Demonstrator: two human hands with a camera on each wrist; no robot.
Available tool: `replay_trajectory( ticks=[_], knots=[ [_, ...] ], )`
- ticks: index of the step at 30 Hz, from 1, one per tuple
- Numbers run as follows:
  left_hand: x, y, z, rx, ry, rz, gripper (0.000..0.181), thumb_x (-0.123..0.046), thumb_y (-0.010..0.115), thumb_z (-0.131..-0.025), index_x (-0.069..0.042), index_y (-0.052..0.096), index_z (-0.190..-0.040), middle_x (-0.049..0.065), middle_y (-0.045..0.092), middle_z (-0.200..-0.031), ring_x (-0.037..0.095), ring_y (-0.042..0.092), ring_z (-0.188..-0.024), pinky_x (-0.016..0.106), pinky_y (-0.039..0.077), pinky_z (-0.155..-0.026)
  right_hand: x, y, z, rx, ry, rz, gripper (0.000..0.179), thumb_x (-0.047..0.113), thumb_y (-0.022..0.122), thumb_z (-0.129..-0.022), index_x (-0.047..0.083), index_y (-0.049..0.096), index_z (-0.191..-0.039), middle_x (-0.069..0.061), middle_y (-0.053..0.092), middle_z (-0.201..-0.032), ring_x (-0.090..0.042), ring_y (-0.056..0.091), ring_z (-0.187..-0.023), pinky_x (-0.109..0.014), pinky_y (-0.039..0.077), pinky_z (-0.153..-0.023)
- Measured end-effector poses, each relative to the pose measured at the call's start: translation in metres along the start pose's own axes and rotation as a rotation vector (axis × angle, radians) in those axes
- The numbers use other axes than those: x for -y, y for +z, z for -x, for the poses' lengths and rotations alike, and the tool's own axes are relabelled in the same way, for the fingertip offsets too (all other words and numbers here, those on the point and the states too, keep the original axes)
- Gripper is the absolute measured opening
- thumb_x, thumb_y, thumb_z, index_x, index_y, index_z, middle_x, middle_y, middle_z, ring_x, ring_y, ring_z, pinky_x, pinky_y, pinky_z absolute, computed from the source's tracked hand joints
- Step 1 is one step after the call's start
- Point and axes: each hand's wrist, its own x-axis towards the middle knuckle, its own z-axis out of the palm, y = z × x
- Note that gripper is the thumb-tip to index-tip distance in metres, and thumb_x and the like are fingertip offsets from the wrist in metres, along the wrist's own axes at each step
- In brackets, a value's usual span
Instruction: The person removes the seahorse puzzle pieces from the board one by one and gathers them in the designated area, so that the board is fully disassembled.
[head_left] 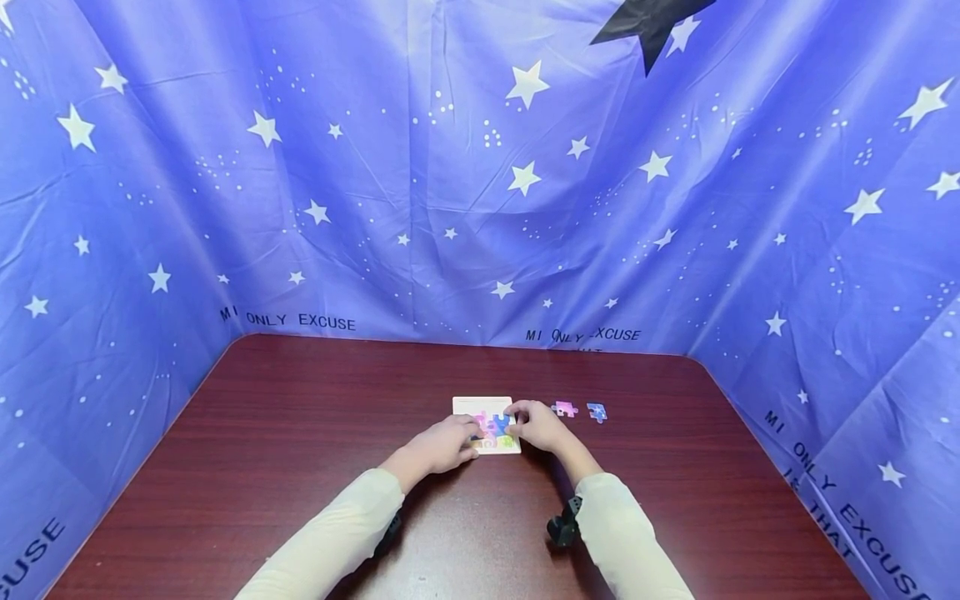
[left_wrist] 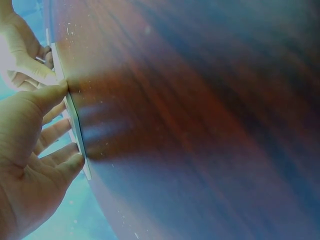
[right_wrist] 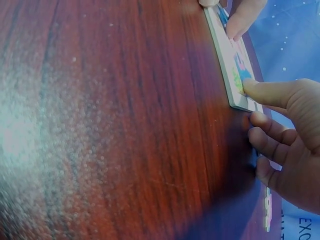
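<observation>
A small white-framed jigsaw puzzle board (head_left: 482, 402) lies on the table with pink, blue and yellow-green pieces in it. My left hand (head_left: 442, 444) holds the board at its left side, thumb by the near edge and fingers reaching over the pieces. On the right, my right hand (head_left: 538, 425) has its thumb and forefinger at a blue puzzle piece (head_left: 500, 427) inside the frame. The right wrist view shows that thumb (right_wrist: 267, 93) on the blue part, with the other fingers bent beyond the board's corner. The forefinger is hidden there.
Right of the board lie a loose pink puzzle piece (head_left: 566, 409) and a loose blue puzzle piece (head_left: 597, 412). The dark red wooden table (head_left: 300, 417) is backed by a blue star-printed curtain (head_left: 420, 167). A black wrist camera (head_left: 562, 527) hangs under the right sleeve.
</observation>
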Motion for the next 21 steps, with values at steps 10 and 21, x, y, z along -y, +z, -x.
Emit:
replay_trajectory(
  ticks=[10, 21],
  knots=[
    [-0.001, -0.0017, -0.0011, 0.006, -0.012, 0.002, 0.024, -0.021, 0.062, -0.089, -0.008, 0.063, -0.11, 0.005, 0.06, -0.116, 0.023, 0.054, -0.115, 0.033, 0.042, -0.101, 0.0001, 0.0002, 0.0001, -0.018, 0.011, -0.015, 0.021, 0.007, 0.069, -0.08, 0.004, 0.065, -0.101, -0.002, 0.049, -0.07, -0.013, 0.044, -0.06, -0.023, 0.036, -0.054],
    [-0.0008, -0.0006, -0.0006, -0.003, -0.013, 0.002, 0.023, -0.021, 0.063, -0.088, -0.008, 0.063, -0.108, 0.005, 0.06, -0.115, 0.023, 0.054, -0.115, 0.033, 0.042, -0.101, 0.0003, 0.003, -0.0001, -0.042, 0.026, -0.053, 0.022, 0.004, 0.07, -0.079, 0.003, 0.065, -0.099, -0.003, 0.049, -0.069, -0.012, 0.044, -0.06, -0.023, 0.035, -0.053]
  ],
)
